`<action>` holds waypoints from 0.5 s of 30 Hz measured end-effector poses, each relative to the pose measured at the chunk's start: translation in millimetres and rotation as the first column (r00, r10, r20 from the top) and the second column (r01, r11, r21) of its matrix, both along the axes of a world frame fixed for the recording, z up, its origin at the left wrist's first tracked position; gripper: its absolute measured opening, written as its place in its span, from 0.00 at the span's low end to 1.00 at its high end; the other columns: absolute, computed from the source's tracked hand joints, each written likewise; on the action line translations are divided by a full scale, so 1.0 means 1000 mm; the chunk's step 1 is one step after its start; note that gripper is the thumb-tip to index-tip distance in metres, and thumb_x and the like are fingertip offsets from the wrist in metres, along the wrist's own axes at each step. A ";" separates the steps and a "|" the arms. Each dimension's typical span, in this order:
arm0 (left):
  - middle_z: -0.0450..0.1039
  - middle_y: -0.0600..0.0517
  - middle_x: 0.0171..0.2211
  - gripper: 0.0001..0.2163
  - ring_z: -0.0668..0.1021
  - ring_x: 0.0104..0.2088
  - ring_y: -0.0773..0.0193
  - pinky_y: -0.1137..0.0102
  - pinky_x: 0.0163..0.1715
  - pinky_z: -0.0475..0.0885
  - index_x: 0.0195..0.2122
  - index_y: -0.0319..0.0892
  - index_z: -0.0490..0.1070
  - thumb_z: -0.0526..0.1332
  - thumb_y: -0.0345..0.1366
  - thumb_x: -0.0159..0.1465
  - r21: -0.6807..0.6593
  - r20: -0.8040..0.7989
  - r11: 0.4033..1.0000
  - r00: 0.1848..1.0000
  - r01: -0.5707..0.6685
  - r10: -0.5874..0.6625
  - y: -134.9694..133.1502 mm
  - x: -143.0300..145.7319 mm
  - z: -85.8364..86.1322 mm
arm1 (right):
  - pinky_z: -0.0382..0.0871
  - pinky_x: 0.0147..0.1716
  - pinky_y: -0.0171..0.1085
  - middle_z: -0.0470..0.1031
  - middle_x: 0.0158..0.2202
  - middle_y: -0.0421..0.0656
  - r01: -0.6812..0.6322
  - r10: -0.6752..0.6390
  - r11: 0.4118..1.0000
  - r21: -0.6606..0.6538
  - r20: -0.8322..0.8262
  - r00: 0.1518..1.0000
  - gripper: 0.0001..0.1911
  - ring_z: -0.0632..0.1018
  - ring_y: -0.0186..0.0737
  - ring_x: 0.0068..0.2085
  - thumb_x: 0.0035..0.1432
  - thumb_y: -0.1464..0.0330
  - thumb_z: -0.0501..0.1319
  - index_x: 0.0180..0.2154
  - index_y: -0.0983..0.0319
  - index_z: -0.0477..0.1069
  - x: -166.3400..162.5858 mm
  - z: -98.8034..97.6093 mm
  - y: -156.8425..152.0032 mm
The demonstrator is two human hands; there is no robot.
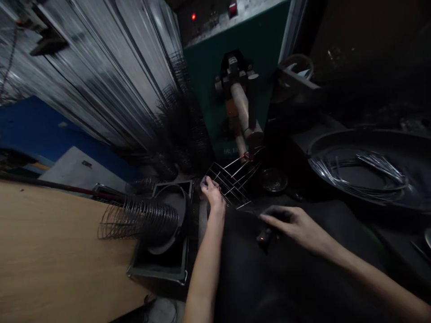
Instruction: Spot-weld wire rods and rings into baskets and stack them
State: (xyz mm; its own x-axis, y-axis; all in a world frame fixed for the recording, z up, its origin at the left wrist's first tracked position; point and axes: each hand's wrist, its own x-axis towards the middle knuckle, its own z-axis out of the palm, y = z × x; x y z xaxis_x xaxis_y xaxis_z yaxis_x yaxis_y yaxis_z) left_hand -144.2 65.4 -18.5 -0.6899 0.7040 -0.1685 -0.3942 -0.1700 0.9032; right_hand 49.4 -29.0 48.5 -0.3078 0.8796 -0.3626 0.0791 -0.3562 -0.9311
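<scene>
Apparently mid-weld: left hand (213, 192) pinches wire rack (233, 176) at its left edge, far end by the glow at the machine's cylindrical arms (241, 102). Right hand (296, 223) curled, near right; can't tell if gripping. Next move probably calls for steady alignment.

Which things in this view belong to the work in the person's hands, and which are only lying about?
Probably in the work:
wire grid, in the left hand
green welding machine, at the grid's far end
perhaps the metal wires in the round basin

Apparently just lying about:
blue panel
pale panel
wire rings, untouched, though I cannot be sure
</scene>
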 end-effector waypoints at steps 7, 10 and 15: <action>0.59 0.58 0.17 0.17 0.63 0.18 0.72 0.75 0.22 0.62 0.27 0.43 0.65 0.64 0.53 0.55 -0.012 -0.265 0.962 0.927 0.274 -0.267 -0.101 0.028 -0.033 | 0.71 0.28 0.28 0.78 0.28 0.40 0.121 -0.209 0.929 0.351 0.223 0.952 0.05 0.77 0.35 0.31 0.45 0.75 0.70 0.26 0.60 0.79 -0.005 0.040 0.054; 0.70 0.51 0.22 0.16 0.74 0.26 0.63 0.64 0.39 0.71 0.27 0.44 0.72 0.72 0.48 0.46 -0.047 -0.407 0.847 0.764 0.530 -0.500 -0.133 0.028 -0.046 | 0.61 0.16 0.27 0.74 0.20 0.41 0.051 -0.064 0.997 0.061 0.243 0.968 0.06 0.70 0.31 0.19 0.52 0.69 0.67 0.26 0.65 0.78 0.001 0.025 0.073; 0.77 0.43 0.40 0.22 0.76 0.49 0.52 0.58 0.52 0.68 0.36 0.43 0.75 0.68 0.55 0.49 -0.110 -0.229 0.922 0.893 0.371 -0.387 -0.113 -0.012 -0.047 | 0.72 0.33 0.31 0.79 0.32 0.42 -0.002 -0.036 0.977 0.212 0.175 0.984 0.05 0.79 0.38 0.34 0.49 0.68 0.69 0.30 0.63 0.79 0.012 -0.053 0.058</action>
State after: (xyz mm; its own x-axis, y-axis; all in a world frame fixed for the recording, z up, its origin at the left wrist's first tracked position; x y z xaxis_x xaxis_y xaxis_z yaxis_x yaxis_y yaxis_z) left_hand -155.9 -47.9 -65.7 -0.3974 0.9139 -0.0828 -0.1859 0.0082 0.9825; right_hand 61.5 29.2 -4.5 -0.2399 0.9466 -0.2155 0.2445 -0.1559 -0.9570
